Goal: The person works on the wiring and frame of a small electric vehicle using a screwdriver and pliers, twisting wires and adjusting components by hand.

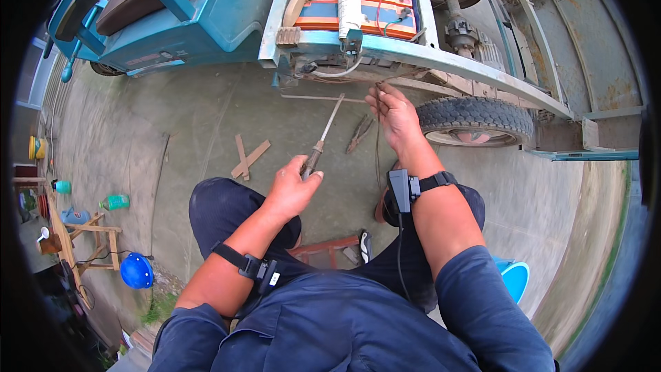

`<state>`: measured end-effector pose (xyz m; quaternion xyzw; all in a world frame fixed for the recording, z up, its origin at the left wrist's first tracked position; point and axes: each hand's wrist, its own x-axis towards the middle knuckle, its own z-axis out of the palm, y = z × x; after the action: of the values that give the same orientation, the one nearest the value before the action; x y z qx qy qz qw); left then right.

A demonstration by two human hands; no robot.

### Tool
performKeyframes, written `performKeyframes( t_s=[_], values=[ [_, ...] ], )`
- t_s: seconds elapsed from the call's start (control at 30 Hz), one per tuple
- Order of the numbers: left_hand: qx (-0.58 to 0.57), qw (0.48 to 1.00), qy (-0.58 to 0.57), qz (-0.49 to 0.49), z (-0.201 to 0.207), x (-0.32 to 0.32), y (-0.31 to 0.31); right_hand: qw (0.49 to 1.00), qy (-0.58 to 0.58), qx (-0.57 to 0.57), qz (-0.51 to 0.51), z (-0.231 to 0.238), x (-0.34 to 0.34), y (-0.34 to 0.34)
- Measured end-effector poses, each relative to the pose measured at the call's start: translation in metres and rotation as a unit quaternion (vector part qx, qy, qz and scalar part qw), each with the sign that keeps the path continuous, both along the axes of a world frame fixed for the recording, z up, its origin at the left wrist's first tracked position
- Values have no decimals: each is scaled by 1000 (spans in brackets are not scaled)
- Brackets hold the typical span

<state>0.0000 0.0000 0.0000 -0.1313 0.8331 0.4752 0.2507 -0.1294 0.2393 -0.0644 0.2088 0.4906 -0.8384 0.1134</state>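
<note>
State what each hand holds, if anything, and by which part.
Left hand: a screwdriver, by its handle. Right hand: apparently a thin dark wire, pinched above its hanging length.

Soft, diffuse daylight is falling across a grey concrete floor (227,114), with shade gathering beneath a pale-blue metal frame (407,48). The left hand (292,191) and right hand (397,118) are showing clearly, while ground (585,248) at far right is blurring and fisheye distortion is bending edges toward a black rim.
</note>
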Motion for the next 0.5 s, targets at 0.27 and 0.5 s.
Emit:
performKeyframes(
  t_s=[0.27,0.5],
  values=[
    [-55,975,195,-93,-6,-59,-9,999,12,31,-20,-1,0,-6],
    [-48,966,193,-163,-9,-105,-33,999,-8,1,-31,0,-1,-5]
  ],
)
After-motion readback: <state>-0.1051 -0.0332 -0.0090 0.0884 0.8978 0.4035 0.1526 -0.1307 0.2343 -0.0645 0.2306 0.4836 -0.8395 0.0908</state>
